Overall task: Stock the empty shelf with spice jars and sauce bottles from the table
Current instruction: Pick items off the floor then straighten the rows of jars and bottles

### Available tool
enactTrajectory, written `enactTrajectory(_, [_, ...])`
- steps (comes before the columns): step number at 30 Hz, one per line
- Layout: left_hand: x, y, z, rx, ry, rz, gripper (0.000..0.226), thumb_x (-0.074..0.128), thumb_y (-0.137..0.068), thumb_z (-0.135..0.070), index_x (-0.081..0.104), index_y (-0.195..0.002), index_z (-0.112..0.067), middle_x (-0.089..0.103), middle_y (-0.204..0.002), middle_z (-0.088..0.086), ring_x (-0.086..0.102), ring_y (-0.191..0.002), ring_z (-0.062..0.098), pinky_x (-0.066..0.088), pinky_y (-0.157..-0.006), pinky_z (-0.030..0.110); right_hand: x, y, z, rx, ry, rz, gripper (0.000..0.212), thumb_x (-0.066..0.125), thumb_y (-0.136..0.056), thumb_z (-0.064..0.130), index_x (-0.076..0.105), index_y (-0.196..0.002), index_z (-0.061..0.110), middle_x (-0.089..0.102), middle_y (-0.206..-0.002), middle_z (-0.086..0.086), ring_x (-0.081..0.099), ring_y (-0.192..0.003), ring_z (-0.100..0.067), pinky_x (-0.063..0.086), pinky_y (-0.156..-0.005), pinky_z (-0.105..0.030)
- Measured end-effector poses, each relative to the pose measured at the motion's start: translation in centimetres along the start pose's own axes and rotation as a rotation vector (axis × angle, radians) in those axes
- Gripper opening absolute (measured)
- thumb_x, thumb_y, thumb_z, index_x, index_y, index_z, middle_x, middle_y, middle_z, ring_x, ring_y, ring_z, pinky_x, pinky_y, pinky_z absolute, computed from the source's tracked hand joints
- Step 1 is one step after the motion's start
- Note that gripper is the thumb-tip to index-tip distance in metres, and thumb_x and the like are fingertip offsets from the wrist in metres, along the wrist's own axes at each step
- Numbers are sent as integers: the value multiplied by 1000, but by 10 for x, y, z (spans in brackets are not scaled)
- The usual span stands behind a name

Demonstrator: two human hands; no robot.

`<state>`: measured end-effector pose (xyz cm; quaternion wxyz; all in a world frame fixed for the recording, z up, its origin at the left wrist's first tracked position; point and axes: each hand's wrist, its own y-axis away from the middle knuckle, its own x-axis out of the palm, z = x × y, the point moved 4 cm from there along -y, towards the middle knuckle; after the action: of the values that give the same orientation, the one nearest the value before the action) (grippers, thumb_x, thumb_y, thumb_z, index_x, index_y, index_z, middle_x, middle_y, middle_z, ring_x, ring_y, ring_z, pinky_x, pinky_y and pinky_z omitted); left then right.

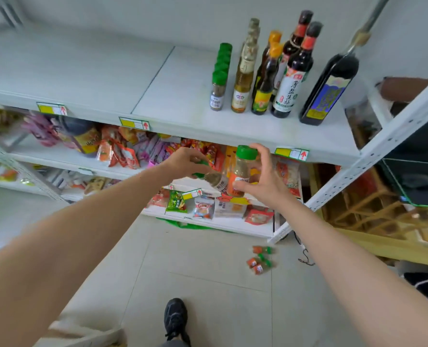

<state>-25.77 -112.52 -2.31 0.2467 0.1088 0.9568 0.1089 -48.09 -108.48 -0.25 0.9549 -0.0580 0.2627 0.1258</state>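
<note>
Spice jars fill both hands just below the front edge of the top shelf (183, 101): the left hand (185, 160) curls its fingers round a tilted green-capped jar (214, 180), and the right hand (260, 176), spread wide, pinches an upright orange-labelled jar (243, 169) between thumb and fingertips. On that shelf stand a row of green-capped jars (219, 81) and 4 rows of sauce bottles (286, 71). 3 small jars (259, 260) lie on the floor.
</note>
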Motion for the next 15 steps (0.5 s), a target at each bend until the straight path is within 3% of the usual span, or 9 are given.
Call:
enactTrajectory(3, [-35, 0, -26, 49, -27, -61, 24, 77, -81, -18, 72, -102, -9, 68, -88, 9, 62, -71, 17, 51, -54, 15, -9, -17, 27, -36, 5, -54, 85, 81, -75, 16, 27, -139, 34, 62, -108, 8, 65, -86, 0, 47, -72, -10])
enactTrajectory(6, [-73, -14, -44, 80, -27, -117, 26, 75, -83, -19, 71, -108, -11, 69, -105, 13, 68, -88, 25, 60, -75, 31, -11, -38, 50, -69, 63, -110, 87, 82, -74, 22, 26, -139, 39, 66, -108, 4, 64, -97, -11, 49, -82, -26])
enactTrajectory(8, [-97, -27, -52, 98, -20, -157, 29, 75, -83, -18, 70, -111, -11, 67, -110, 14, 68, -94, 28, 59, -83, 36, -7, -57, 61, -79, 84, -147, 88, 82, -74, 22, 25, -140, 38, 65, -106, 3, 64, -95, -13, 49, -81, -28])
enactTrajectory(12, [-140, -65, -65, 148, -42, -236, 29, 76, -81, -22, 69, -108, -14, 66, -107, 7, 68, -90, 30, 59, -83, 41, 7, -103, 77, -105, 124, -220, 88, 85, -70, 22, 26, -135, 31, 58, -111, 2, 67, -82, -13, 52, -76, -31])
enactTrajectory(15, [-167, -101, -72, 161, -73, -259, 27, 79, -78, -25, 70, -103, -18, 66, -105, 1, 68, -91, 30, 59, -83, 42, 19, -145, 88, -121, 153, -236, 87, 85, -68, 17, 28, -132, 29, 51, -111, 5, 65, -83, -17, 52, -71, -33])
